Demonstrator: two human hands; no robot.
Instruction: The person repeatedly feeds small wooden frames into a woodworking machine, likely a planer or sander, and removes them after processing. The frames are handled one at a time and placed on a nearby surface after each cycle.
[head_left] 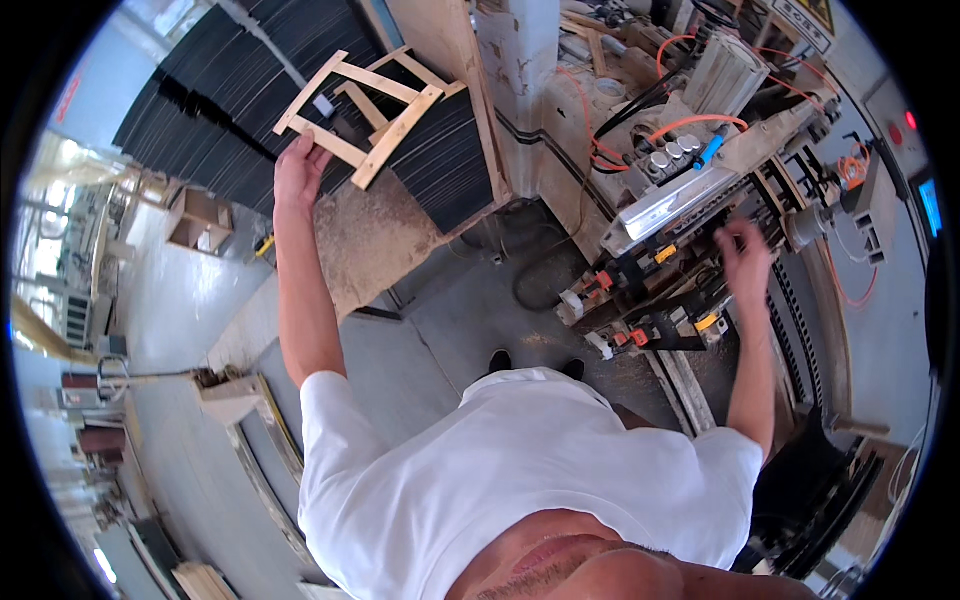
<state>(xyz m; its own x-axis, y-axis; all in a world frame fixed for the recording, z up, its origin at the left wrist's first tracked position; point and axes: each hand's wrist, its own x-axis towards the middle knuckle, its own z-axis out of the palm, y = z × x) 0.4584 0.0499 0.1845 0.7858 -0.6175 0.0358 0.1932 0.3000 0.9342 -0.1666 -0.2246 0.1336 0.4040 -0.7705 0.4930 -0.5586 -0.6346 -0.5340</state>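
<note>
My left hand [298,172] reaches out to the far left, its fingers closed on one slat of a light wooden frame [398,135]. The frame is made of narrow slats joined at the corners and sits tilted over dark stacked sheets [235,110]. More light slats show behind it; whether they belong to a second frame I cannot tell. On the right, my right hand [743,258] hovers over the woodworking machine, fingers bent and apart, with nothing visible in them. Nearest to it are the machine's metal guide [660,205] and clamps with orange parts [638,337].
A brown worktop [375,240] lies below the dark sheets. Orange hoses [700,122] and black cables run around the machine. A blue-handled tool [709,152] rests on it. Metal rails [685,390] reach toward my right side. A low wooden frame [250,405] stands on the floor at left.
</note>
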